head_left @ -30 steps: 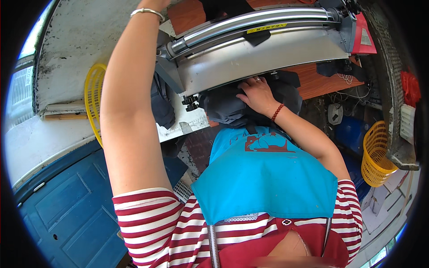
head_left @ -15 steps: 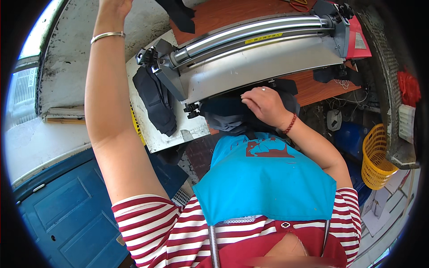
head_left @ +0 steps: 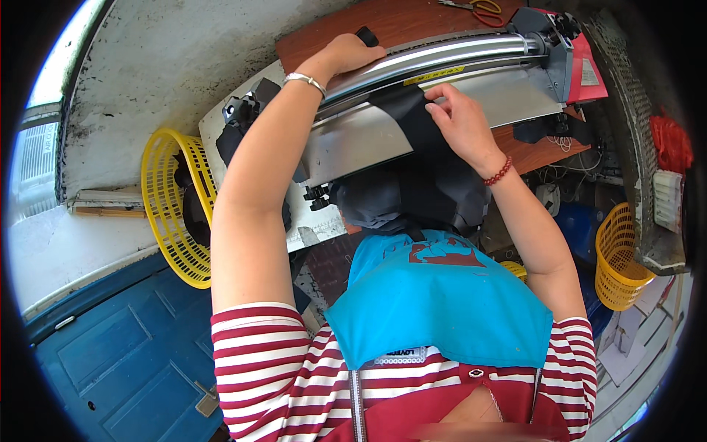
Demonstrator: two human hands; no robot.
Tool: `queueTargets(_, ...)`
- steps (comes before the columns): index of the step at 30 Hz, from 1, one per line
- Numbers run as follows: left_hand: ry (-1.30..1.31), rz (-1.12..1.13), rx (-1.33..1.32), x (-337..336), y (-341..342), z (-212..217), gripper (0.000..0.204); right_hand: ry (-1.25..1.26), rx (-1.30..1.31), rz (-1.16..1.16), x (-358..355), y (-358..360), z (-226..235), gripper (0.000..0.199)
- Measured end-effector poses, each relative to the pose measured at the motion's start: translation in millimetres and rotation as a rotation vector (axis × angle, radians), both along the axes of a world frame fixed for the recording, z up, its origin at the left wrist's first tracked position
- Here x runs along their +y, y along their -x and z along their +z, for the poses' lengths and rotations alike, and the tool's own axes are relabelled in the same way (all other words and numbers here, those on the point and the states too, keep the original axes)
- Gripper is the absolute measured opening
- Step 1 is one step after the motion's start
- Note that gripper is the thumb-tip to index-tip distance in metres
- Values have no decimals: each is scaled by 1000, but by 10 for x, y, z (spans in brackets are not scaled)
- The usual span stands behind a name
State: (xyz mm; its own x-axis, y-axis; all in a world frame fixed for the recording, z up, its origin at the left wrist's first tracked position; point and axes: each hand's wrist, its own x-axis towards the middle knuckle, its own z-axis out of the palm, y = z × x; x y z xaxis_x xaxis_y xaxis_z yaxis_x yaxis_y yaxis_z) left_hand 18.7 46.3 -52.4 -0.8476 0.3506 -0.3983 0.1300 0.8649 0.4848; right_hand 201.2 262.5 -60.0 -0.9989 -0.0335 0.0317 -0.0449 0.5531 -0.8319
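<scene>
A roller machine (head_left: 359,145) with a shiny metal roller and a sloping metal plate stands before me. My right hand (head_left: 462,125) pinches the edge of a black fabric piece (head_left: 403,110), which lies over the plate with its far end near the roller. My left hand (head_left: 349,56) is curled over the left part of the roller. Beside its fingers a small dark piece (head_left: 366,35) sticks up; whether it is gripped is hard to see. A pile of dark fabric pieces (head_left: 390,199) rests at my lap, above my blue apron (head_left: 442,295).
A yellow basket (head_left: 158,199) with dark pieces stands at the left, next to the white board. Another yellow basket (head_left: 618,254) is at the right. Scissors (head_left: 482,11) lie on the brown tabletop (head_left: 317,48) behind the machine. A blue door (head_left: 118,346) is at lower left.
My left hand has come down and right, from the far upper left to the roller. My right hand has moved up over the plate with the black fabric piece. The left basket is uncovered.
</scene>
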Motion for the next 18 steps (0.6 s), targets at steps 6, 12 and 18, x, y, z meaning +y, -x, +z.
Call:
queueTargets(6,-124,57,-30,-177,226,-187,32,-329,426,-33,224,-220,2,15)
queueTargets(12,-392,421,-91,-346,479,388,11,-207,238,452,-122,-862,-617,23)
queueTargets(18,-576,452,16,-525,282,1255,10,-417,241,361,-490,-837,-1154,28)
